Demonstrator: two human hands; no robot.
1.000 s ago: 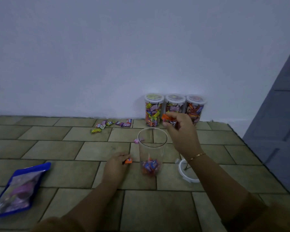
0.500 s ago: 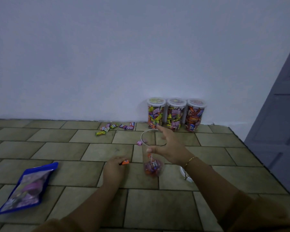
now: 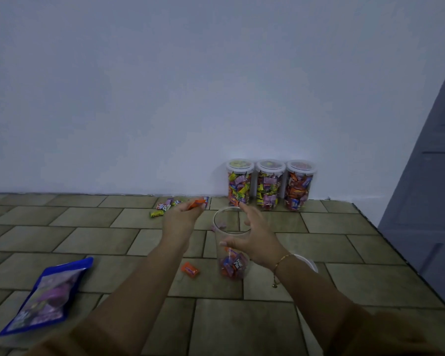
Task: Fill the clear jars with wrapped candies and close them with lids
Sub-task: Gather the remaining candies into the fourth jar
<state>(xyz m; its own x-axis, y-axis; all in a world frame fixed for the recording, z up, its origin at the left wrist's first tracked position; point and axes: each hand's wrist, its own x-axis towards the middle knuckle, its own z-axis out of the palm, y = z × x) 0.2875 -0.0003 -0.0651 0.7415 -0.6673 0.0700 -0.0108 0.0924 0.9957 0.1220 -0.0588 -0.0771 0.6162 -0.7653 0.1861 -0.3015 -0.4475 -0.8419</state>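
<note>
Left hand [image 3: 183, 217] has lifted an orange candy [image 3: 196, 203] off the floor.

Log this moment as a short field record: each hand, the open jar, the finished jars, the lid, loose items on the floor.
left hand: raised, pinches an orange candy
right hand: fingers spread round the open jar, near its rim
open jar: upright, no lid, a few candies at the bottom
filled jars: three, lidded, in a row against the wall
loose lid: on the floor right of the open jar
floor candies: one orange piece left of the jar, a cluster near the wall
blue bag: lying flat, far left
</note>
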